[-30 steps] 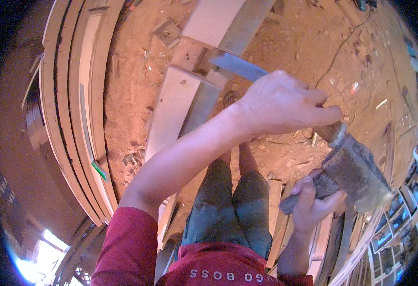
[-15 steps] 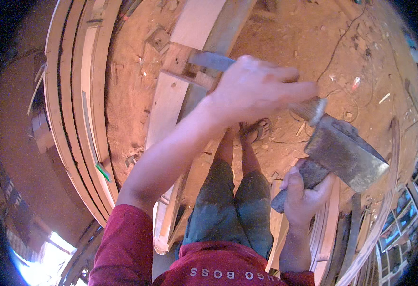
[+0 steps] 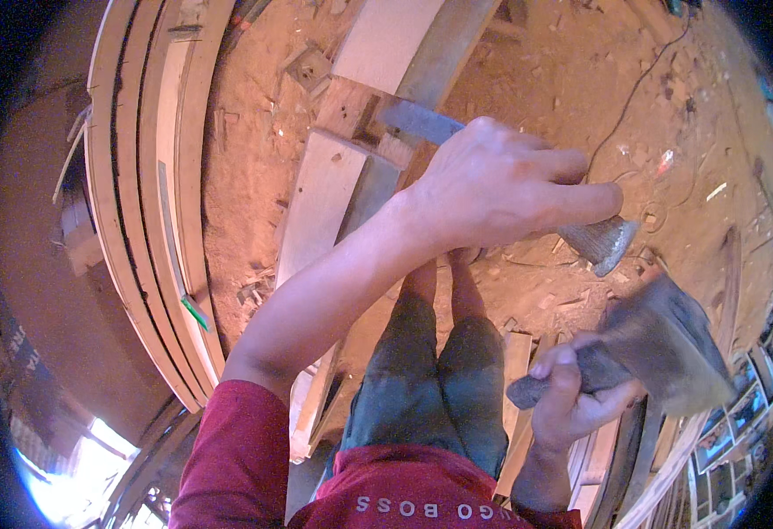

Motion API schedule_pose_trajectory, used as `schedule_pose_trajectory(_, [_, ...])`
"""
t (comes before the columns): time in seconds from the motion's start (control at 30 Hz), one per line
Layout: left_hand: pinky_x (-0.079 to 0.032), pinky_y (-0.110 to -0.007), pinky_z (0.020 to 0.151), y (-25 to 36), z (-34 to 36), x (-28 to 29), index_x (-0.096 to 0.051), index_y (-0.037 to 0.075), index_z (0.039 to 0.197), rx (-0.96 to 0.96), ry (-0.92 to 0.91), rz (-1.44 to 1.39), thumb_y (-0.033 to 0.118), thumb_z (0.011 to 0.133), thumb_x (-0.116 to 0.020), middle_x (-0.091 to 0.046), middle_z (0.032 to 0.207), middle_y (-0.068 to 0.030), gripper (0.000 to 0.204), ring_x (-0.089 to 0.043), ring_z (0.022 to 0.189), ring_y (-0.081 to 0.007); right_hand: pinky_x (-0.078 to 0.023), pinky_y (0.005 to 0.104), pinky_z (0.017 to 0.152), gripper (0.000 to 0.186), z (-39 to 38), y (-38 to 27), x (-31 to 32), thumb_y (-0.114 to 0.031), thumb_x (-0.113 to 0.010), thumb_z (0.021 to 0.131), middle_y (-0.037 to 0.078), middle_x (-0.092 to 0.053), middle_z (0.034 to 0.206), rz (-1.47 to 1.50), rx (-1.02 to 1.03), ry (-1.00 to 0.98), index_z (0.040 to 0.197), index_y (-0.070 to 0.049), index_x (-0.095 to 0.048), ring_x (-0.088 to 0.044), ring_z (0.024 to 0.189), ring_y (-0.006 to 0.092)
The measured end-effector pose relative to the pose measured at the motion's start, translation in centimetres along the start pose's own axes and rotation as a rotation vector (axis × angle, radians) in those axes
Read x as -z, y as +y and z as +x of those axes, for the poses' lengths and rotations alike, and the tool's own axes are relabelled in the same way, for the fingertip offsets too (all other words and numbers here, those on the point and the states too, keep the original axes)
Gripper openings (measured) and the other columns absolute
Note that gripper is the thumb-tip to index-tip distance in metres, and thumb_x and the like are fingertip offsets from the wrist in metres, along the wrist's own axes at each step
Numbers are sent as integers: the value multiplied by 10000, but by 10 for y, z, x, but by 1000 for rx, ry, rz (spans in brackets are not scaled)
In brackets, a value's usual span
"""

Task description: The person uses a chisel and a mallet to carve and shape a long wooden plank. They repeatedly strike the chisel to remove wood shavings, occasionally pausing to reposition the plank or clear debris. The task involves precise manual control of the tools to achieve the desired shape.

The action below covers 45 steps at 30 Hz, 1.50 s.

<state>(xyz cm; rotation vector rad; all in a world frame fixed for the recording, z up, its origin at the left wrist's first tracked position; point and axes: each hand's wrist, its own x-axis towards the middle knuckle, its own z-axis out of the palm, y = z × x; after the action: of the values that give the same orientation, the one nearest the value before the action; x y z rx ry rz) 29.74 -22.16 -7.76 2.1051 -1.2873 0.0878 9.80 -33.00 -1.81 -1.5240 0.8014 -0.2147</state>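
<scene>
My left hand (image 3: 510, 185) is wrapped around a chisel with a flat grey blade (image 3: 417, 119) and a wooden handle whose frayed end (image 3: 605, 245) sticks out past my fingers. The blade tip rests at a notch (image 3: 373, 123) cut in a long wooden beam (image 3: 316, 198). To the right and lower, my right hand (image 3: 576, 397) grips the short, dark handle of a hatchet (image 3: 668, 339). Its heavy grey head is blurred by motion and stands apart from the chisel's end. My left hand hides the middle of the chisel.
Several long planks (image 3: 170, 176) lie side by side on the left, with a small green object (image 3: 195, 312) on them. Wood chips and a dark cord (image 3: 638, 75) lie on the brown dirt floor. More timber (image 3: 607, 450) lies at the lower right, near a rack-like frame (image 3: 739, 423).
The hatchet has swung down and to the right, away from the chisel's handle end. My left hand and the chisel appear a little further right in view, as does the beam.
</scene>
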Motion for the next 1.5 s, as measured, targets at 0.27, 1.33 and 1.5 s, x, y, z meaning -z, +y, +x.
schedule_pose_trajectory(0.27, [-432, -349, 404, -2, 1, 0, -585, 255, 956, -14, -57, 20, 212, 793, -565, -492, 656, -4, 169, -605, 556, -193, -474, 271, 472, 392, 7, 16, 6, -6, -609, 839, 107, -558, 796, -70, 42, 11, 1141, -7, -360, -542, 530, 134])
schedule_pose_trajectory(1.33, [-490, -365, 492, -13, -5, -2, -614, 210, 1076, -8, -91, 94, 146, 712, -632, -544, 724, -11, 371, -631, 632, -225, -486, 260, 497, 353, 18, 22, -17, -1, -612, 816, 70, -560, 820, 90, 11, -16, 1092, -17, -392, -545, 544, 112])
schedule_pose_trajectory(1.5, [-495, -367, 511, -14, -9, 0, -623, 209, 1079, 27, -173, 161, 178, 692, -670, -544, 720, -19, 390, -631, 640, -226, -486, 259, 505, 314, 25, 36, -5, -22, -609, 824, 69, -556, 816, -42, -40, -70, 1068, -22, -411, -533, 544, 110])
